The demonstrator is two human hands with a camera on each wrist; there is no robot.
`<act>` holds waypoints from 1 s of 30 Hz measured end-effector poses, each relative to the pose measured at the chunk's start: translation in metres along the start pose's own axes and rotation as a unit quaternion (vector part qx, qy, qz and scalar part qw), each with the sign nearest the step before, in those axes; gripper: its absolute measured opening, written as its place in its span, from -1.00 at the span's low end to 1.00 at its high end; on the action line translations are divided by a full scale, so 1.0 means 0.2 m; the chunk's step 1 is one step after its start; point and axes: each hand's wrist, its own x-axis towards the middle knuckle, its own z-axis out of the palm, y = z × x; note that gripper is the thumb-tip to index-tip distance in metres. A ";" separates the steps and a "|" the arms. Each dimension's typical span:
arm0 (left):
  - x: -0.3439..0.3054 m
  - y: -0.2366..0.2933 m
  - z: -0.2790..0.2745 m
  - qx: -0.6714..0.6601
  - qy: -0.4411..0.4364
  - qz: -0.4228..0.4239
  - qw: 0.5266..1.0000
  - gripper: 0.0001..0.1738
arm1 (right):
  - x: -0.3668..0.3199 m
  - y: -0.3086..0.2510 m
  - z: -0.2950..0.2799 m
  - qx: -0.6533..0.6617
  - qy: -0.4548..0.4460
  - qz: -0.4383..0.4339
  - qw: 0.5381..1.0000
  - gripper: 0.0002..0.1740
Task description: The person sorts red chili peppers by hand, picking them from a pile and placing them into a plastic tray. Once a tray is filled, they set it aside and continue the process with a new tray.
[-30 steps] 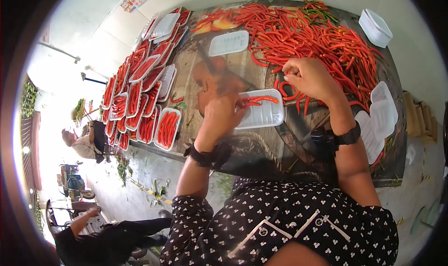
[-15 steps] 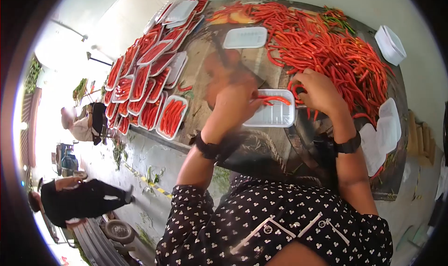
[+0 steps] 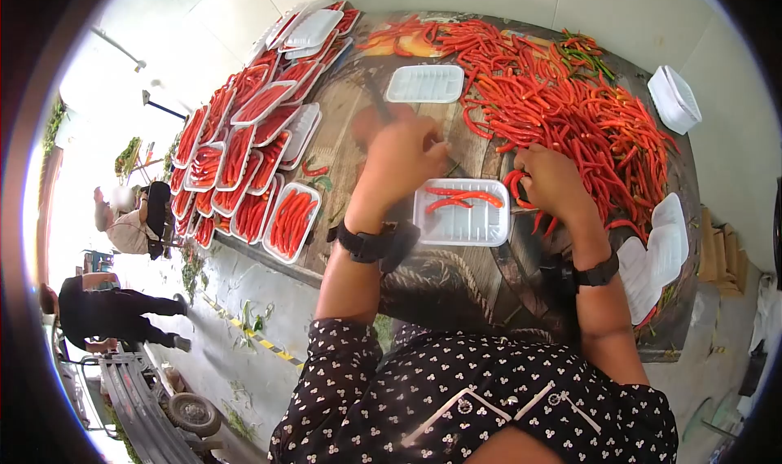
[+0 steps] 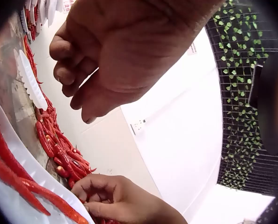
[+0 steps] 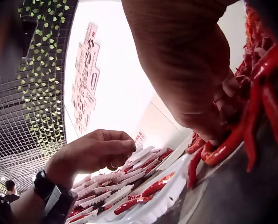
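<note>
A white ribbed tray (image 3: pixel 463 234) lies in front of me with a few red chili peppers (image 3: pixel 481 197) in its upper part. My left hand (image 3: pixel 401 162) hovers beyond the tray's left end, fingers loosely bent. Nothing shows between its fingers in the left wrist view. To the right of the tray, at the near edge of a big heap of red chilies (image 3: pixel 562 97), is my right hand (image 3: pixel 556 184). Its fingers curl down and pinch at a red chili pepper (image 5: pixel 228 147); the fingertips are partly hidden.
Chili-filled trays (image 3: pixel 236 158) are stacked at the left, with one full tray (image 3: pixel 292 222) at the near side. An unfilled tray (image 3: pixel 424 84) lies farther back. More white trays (image 3: pixel 674 99) stand at the back right, and others (image 3: pixel 656 256) at the right edge. People and a cart (image 3: pixel 151 399) are at the left.
My left hand has drawn back from the tray, leaving the chilies lying in it. My right hand has moved down and in at the heap's near edge.
</note>
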 end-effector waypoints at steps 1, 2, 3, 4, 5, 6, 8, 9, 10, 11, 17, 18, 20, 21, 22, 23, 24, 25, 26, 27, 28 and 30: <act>0.00 -0.03 0.00 -0.027 0.006 -0.020 0.999 -0.78 | 0.00 0.01 0.00 -0.007 -0.008 0.009 1.000 -0.80; 0.01 -0.07 0.01 -0.029 0.009 -0.019 0.999 -0.78 | 0.00 0.02 -0.01 -0.014 -0.016 0.018 1.000 -0.79; 0.01 -0.09 0.02 -0.036 0.022 -0.014 0.999 -0.79 | 0.00 0.01 -0.02 -0.018 -0.017 0.016 1.000 -0.79; 0.02 -0.11 0.02 -0.042 0.035 -0.010 0.998 -0.79 | -0.01 0.00 -0.05 0.014 0.002 0.015 1.000 -0.77; 0.02 -0.13 0.02 -0.046 0.041 -0.011 0.998 -0.79 | 0.00 -0.01 -0.06 0.046 0.020 0.012 0.999 -0.75; 0.01 -0.13 0.02 -0.075 0.038 -0.017 0.996 -0.79 | 0.02 -0.01 -0.07 0.041 0.018 0.007 0.999 -0.75; 0.01 -0.15 0.02 -0.107 0.038 -0.025 0.993 -0.79 | 0.06 -0.01 -0.07 0.019 0.038 0.058 0.997 -0.68; 0.02 -0.17 0.03 -0.096 0.042 -0.020 0.994 -0.81 | 0.08 -0.01 -0.08 0.016 0.035 0.054 0.998 -0.68; 0.02 -0.19 0.04 -0.084 0.047 -0.015 0.995 -0.82 | 0.12 -0.02 -0.09 -0.011 0.072 0.009 0.997 -0.66; 0.02 -0.20 0.05 -0.084 0.054 -0.019 0.995 -0.82 | 0.16 -0.02 -0.09 -0.037 0.109 -0.036 0.993 -0.64; 0.02 -0.27 0.06 -0.106 0.109 0.044 0.987 -0.83 | 0.38 -0.04 -0.06 -0.131 0.062 -0.030 0.989 -0.29; 0.02 -0.29 0.06 -0.106 0.110 0.039 0.987 -0.83 | 0.38 -0.06 -0.06 -0.162 0.024 0.013 0.986 -0.28; 0.02 -0.31 0.08 -0.107 0.111 0.038 0.987 -0.83 | 0.37 -0.04 -0.05 -0.194 -0.012 0.058 0.979 -0.26; 0.02 -0.32 0.08 -0.119 0.107 0.020 0.987 -0.83 | 0.37 -0.01 -0.04 -0.180 -0.012 0.043 0.983 -0.28; 0.02 -0.32 0.08 -0.131 0.103 0.002 0.986 -0.83 | 0.36 0.02 -0.04 -0.166 -0.012 0.028 0.986 -0.30; 0.03 -0.32 0.08 -0.132 0.102 0.004 0.986 -0.83 | 0.35 0.05 -0.04 -0.167 -0.010 0.030 0.986 -0.30; 0.03 -0.32 0.08 -0.116 0.102 0.006 0.988 -0.83 | 0.34 0.05 -0.04 -0.175 -0.022 0.033 0.984 -0.33; 0.03 -0.32 0.08 -0.101 0.102 0.010 0.990 -0.83 | 0.33 0.06 -0.05 -0.184 -0.032 0.037 0.982 -0.36; 0.04 -0.32 0.07 -0.100 0.101 0.013 0.990 -0.83 | 0.31 0.07 -0.05 -0.184 -0.029 0.039 0.982 -0.36; 0.05 -0.33 0.07 -0.076 0.078 0.004 0.994 -0.83 | 0.30 0.09 -0.06 -0.184 -0.031 0.030 0.982 -0.40; 0.06 -0.33 0.07 -0.053 0.057 -0.007 0.997 -0.84 | 0.28 0.09 -0.07 -0.185 -0.034 0.021 0.982 -0.45; 0.10 -0.37 0.07 0.033 0.059 0.024 0.997 -0.84 | 0.25 0.09 -0.10 -0.185 -0.033 0.020 0.982 -0.47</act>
